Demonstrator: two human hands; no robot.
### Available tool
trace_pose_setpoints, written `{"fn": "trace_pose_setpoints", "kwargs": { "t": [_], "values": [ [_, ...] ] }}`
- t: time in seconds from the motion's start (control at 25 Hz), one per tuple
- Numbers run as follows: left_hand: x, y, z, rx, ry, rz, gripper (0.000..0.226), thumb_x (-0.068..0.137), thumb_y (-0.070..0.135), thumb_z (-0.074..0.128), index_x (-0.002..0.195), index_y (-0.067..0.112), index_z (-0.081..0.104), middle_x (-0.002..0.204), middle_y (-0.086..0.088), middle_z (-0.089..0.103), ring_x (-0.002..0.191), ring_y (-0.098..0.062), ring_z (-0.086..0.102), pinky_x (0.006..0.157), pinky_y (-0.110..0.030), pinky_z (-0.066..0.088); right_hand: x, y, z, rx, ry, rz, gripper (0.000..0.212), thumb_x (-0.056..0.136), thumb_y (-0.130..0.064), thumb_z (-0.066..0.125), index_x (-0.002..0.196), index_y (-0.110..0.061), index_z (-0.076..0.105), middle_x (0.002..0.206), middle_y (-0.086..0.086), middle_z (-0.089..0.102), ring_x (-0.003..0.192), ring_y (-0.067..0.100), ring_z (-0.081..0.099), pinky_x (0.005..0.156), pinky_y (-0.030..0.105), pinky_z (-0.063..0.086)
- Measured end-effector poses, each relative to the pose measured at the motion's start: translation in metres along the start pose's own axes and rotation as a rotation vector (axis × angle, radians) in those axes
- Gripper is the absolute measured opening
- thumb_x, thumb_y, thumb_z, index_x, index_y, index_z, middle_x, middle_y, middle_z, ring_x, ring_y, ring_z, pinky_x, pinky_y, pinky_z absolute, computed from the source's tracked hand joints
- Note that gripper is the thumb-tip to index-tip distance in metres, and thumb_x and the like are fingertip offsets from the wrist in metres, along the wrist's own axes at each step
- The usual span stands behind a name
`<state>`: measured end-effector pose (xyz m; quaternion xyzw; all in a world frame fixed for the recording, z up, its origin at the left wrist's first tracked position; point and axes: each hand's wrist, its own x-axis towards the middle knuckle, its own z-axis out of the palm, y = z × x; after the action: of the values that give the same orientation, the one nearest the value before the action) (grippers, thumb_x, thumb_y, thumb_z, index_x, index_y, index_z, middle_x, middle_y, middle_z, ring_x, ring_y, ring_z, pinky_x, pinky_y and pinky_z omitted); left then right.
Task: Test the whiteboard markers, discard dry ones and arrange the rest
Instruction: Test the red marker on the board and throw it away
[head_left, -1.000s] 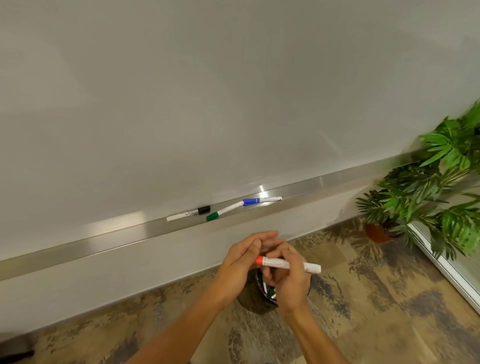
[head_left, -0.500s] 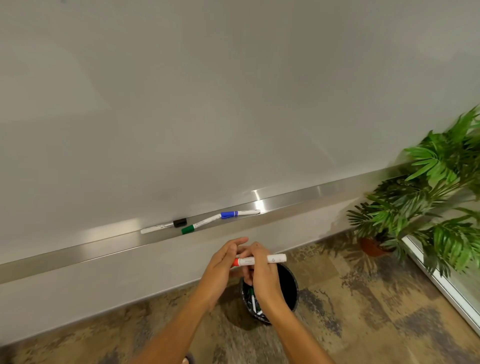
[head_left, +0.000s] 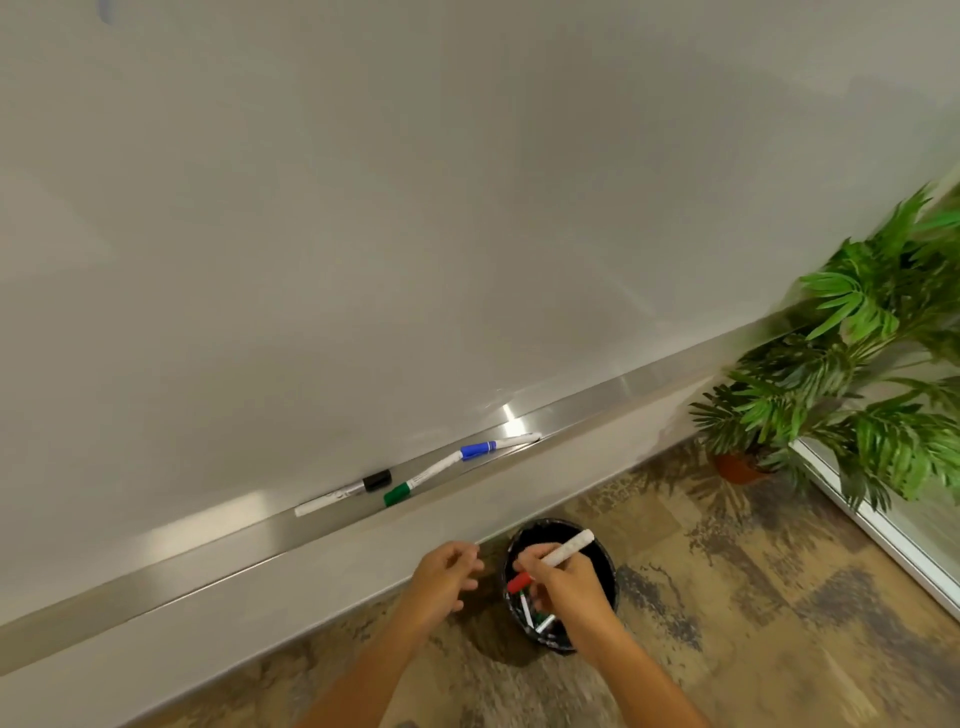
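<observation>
Right hand (head_left: 566, 582) grips red-capped marker (head_left: 553, 560), cap end tilted down, over black bin (head_left: 605, 566) on floor; several markers lie inside bin. Left hand (head_left: 444, 577) just left of bin, fingers loosely curled, holding nothing. Far side: whiteboard tray (head_left: 218, 540) carries black-capped marker (head_left: 343, 491), green-capped marker (head_left: 421, 478), blue-capped marker (head_left: 498, 447). Potted plant (head_left: 857, 374) at right
</observation>
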<state>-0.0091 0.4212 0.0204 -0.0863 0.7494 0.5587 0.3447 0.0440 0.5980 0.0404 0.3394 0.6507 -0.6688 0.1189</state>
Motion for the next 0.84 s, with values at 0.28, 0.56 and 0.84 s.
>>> {"fn": "trace_pose_setpoints", "kwargs": {
  "t": [0.28,0.56,0.84],
  "values": [
    [0.034,-0.014,-0.007,0.057,-0.024,-0.127,0.014,0.096,0.028,0.056,0.103,0.026,0.067,0.104,0.002,0.069,0.090,-0.014,0.065,0.075,-0.031,0.052,0.058,0.044,-0.045,-0.122,0.063,0.144,0.014,0.094,-0.005,0.067,0.106,-0.001,0.063,0.080,0.024,0.069,0.063,0.031,0.062,0.064,0.041,0.056],
    [0.056,-0.028,0.038,0.346,-0.068,-0.091,0.021,0.099,0.033,0.052,0.116,0.024,0.062,0.111,0.005,0.065,0.102,-0.012,0.062,0.084,-0.025,0.047,0.118,0.093,-0.093,-0.337,0.044,0.312,0.028,0.093,-0.014,0.071,0.072,0.003,0.065,0.056,0.015,0.059,0.048,0.023,0.057,0.054,0.034,0.054],
    [0.093,-0.067,0.068,0.334,0.020,-0.163,0.017,0.098,0.030,0.055,0.107,0.024,0.068,0.107,0.006,0.069,0.100,-0.010,0.064,0.086,-0.025,0.049,0.184,0.135,-0.136,-0.562,-0.009,0.398,0.039,0.092,-0.015,0.069,0.057,-0.005,0.058,0.048,0.012,0.059,0.054,0.029,0.063,0.058,0.034,0.057]
  ]
}}
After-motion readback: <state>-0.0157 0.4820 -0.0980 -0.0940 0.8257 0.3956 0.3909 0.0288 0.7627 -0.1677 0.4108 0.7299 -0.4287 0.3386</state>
